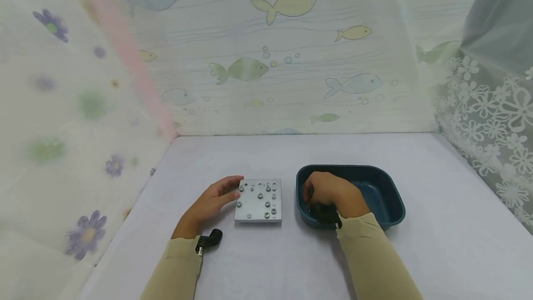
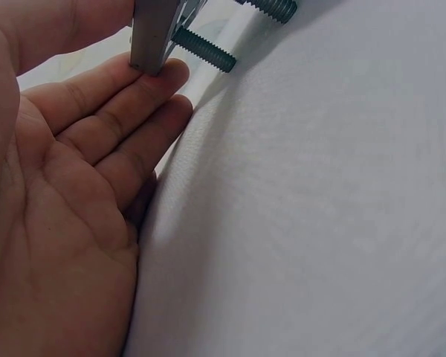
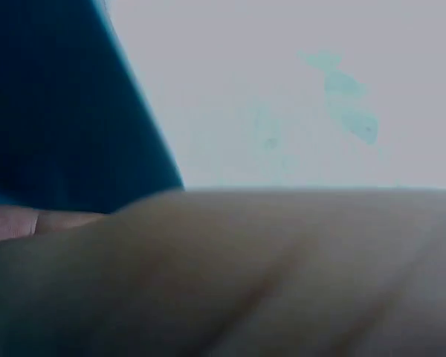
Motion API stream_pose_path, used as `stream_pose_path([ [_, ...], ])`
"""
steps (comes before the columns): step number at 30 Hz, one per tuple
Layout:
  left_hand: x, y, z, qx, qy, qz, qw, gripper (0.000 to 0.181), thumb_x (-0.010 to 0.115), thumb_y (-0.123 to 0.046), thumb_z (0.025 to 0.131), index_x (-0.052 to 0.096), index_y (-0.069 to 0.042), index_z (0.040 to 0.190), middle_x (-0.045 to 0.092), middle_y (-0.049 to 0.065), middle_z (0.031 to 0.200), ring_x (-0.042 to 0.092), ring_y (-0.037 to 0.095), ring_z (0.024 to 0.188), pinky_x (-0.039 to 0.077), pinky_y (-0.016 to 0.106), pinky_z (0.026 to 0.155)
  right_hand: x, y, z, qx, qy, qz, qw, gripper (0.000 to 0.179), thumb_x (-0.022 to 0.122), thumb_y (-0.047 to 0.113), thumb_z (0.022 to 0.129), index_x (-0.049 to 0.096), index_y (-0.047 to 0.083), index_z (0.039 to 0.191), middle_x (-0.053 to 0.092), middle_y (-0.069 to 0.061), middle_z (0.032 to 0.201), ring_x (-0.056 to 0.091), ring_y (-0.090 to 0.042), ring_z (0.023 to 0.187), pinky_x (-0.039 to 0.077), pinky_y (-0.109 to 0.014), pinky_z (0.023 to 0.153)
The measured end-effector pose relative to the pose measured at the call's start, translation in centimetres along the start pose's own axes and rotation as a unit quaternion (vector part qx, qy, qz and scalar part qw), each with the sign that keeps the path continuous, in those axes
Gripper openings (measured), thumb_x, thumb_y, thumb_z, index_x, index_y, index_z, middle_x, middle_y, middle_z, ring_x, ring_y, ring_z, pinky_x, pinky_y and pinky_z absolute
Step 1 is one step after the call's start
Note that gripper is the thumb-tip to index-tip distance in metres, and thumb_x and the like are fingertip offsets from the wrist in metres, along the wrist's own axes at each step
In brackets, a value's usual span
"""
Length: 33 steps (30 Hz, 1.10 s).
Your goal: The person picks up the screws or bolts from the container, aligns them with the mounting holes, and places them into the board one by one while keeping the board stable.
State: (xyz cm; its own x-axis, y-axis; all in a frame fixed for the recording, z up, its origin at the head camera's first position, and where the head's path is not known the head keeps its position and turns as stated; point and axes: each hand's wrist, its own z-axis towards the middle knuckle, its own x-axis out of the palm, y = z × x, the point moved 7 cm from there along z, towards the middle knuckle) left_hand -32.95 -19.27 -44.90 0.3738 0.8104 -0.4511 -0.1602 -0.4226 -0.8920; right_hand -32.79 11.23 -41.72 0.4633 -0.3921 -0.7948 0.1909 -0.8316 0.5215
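A square silver metal plate (image 1: 254,203) with several socket-head screws and holes lies left of centre on the table. My left hand (image 1: 212,200) is at its left side, thumb and a finger touching near the back left corner. Threaded screw ends (image 2: 204,49) stick out under the plate in the left wrist view, where the left fingers look extended. My right hand (image 1: 331,191) reaches down into the left part of a dark blue plastic bin (image 1: 381,198), fingers bent downward. Its fingertips, and whatever lies beneath them, are hidden.
A white cloth covers the table (image 1: 287,263). Behind it hangs a fish-patterned curtain (image 1: 291,82), with a flower-patterned sheet (image 1: 83,175) on the left and lace (image 1: 495,138) on the right. Black wrist cameras sit at both cuffs; the left one (image 1: 210,240) hovers near the plate.
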Motion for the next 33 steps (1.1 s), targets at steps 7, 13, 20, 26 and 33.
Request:
stream_pose_path([
  [7, 0.0, -0.2, 0.1, 0.008, 0.004, 0.002, 1.0, 0.054, 0.066, -0.025, 0.102, 0.049, -0.017, 0.153, 0.054, 0.002, 0.153, 0.047, 0.025, 0.146, 0.03, 0.052, 0.124, -0.3, -0.2, -0.4, 0.008, 0.0, 0.011, 0.9999, 0.02, 0.081, 0.0, 0.082, 0.078, 0.019, 0.085, 0.072, 0.002, 0.093, 0.062, -0.018, 0.086, 0.055, -0.037, 0.076],
  [13, 0.0, -0.1, 0.1, 0.004, 0.005, 0.002, 1.0, 0.055, 0.066, -0.022, 0.102, 0.048, -0.014, 0.153, 0.054, 0.004, 0.153, 0.048, 0.024, 0.146, 0.031, 0.051, 0.123, -0.4, -0.3, -0.5, 0.007, -0.004, -0.001, 1.0, 0.013, 0.082, 0.004, 0.083, 0.08, 0.016, 0.085, 0.074, 0.002, 0.093, 0.065, -0.016, 0.087, 0.058, -0.039, 0.081],
  [20, 0.0, -0.1, 0.1, 0.01, 0.004, 0.004, 0.9999, 0.056, 0.066, -0.024, 0.102, 0.048, -0.014, 0.154, 0.054, 0.004, 0.153, 0.048, 0.025, 0.146, 0.031, 0.052, 0.123, -1.1, -1.0, -0.7, 0.009, -0.022, 0.01, 0.9997, 0.003, 0.079, 0.012, 0.086, 0.08, 0.015, 0.085, 0.073, 0.002, 0.086, 0.064, -0.016, 0.08, 0.057, -0.036, 0.073],
  [26, 0.0, 0.3, 0.2, -0.014, -0.004, -0.005, 0.9999, 0.056, 0.069, -0.035, 0.1, 0.051, -0.023, 0.151, 0.054, -0.003, 0.153, 0.046, 0.021, 0.147, 0.03, 0.05, 0.125, -2.4, -1.6, -0.7, -0.006, -0.062, 0.05, 0.9968, 0.006, 0.08, 0.015, 0.087, 0.075, 0.015, 0.083, 0.069, 0.0, 0.088, 0.061, -0.018, 0.081, 0.051, -0.033, 0.07],
  [33, 0.1, 0.3, 0.3, 0.0, 0.001, -0.001, 1.0, 0.056, 0.066, -0.03, 0.102, 0.048, -0.017, 0.153, 0.054, 0.003, 0.154, 0.047, 0.024, 0.146, 0.031, 0.051, 0.123, -3.6, -1.2, -0.7, -0.028, -0.096, 0.067, 0.9927, 0.005, 0.08, 0.017, 0.09, 0.078, 0.016, 0.094, 0.074, 0.002, 0.098, 0.064, -0.019, 0.092, 0.055, -0.039, 0.082],
])
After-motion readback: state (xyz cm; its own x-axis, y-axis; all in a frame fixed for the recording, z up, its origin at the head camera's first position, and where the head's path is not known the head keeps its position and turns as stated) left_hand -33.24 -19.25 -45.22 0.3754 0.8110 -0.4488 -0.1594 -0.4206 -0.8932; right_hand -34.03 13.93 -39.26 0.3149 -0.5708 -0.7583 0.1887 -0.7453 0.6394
